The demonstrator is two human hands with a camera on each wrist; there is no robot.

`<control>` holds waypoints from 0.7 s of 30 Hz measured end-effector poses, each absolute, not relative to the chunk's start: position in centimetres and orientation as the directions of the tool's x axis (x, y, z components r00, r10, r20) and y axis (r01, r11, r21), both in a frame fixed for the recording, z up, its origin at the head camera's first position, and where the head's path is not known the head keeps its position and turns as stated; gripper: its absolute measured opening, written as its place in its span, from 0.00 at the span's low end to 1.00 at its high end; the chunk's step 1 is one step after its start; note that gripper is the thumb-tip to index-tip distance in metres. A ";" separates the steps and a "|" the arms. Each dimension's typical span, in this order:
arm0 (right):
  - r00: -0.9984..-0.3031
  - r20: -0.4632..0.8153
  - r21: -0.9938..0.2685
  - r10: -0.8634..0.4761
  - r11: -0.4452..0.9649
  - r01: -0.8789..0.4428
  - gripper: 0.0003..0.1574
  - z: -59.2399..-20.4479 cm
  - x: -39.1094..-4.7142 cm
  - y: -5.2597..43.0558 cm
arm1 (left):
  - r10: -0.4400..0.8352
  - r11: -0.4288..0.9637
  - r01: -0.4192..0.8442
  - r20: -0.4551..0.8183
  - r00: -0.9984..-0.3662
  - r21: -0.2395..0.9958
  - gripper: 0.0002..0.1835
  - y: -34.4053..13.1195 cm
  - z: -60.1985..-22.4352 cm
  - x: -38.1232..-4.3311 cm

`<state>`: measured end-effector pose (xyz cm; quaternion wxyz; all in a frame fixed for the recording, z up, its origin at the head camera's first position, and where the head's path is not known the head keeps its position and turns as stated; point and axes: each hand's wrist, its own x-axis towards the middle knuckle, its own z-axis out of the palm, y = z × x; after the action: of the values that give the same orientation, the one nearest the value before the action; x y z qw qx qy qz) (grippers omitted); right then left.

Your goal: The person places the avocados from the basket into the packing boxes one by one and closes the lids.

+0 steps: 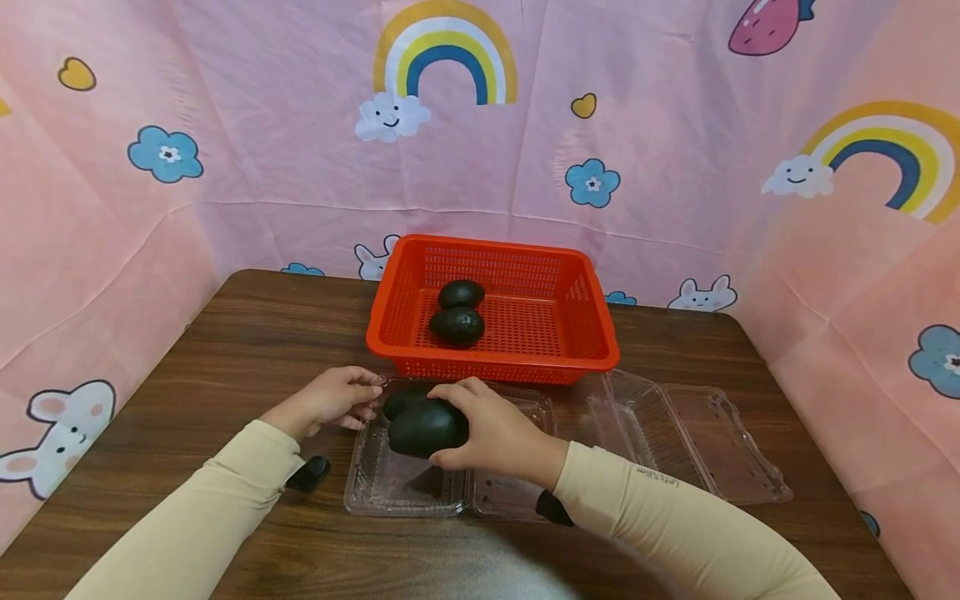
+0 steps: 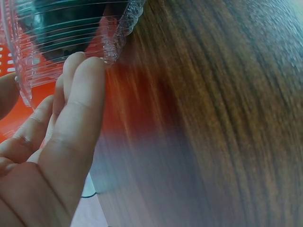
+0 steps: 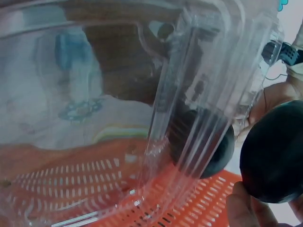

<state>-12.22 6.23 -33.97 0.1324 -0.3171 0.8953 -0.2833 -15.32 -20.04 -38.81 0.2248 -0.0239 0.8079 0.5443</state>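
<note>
My right hand (image 1: 498,429) grips a dark avocado (image 1: 427,429) above the left half of an open clear plastic clamshell container (image 1: 405,506). Behind it, a second avocado (image 1: 401,403) lies at the back of that half, partly hidden by the held one. At the container's back left corner, my left hand (image 1: 333,402) holds the rim. In the left wrist view the thumb is on one side of the edge, the fingers (image 2: 78,104) on the other. The right wrist view shows the held avocado (image 3: 274,151) beside the clear plastic.
A red plastic basket (image 1: 495,358) stands behind the container, with two avocados (image 1: 457,326) at its left side. Another open clear clamshell (image 1: 686,442) lies to the right on the brown wooden table (image 1: 292,550). Printed pink cloth (image 1: 285,125) hangs around the table.
</note>
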 end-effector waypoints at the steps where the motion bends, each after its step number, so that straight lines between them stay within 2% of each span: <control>1: -0.761 -0.062 -0.589 -0.646 0.639 -0.495 0.43 -34.1 -12.2 6.1 | 0.207 0.406 -0.283 -0.389 -0.898 0.869 0.21 -20.0 -38.8 -15.3; 21: -0.719 -0.059 -0.512 -0.692 0.640 -0.574 0.43 -35.9 -11.8 4.8 | 0.200 0.420 -0.281 -0.390 -0.899 0.863 0.22 -19.9 -38.7 -15.2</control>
<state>-11.79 4.83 -35.92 0.1259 -0.3530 0.8967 -0.2357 -15.20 -19.89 -38.70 0.2237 -0.0248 0.8123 0.5381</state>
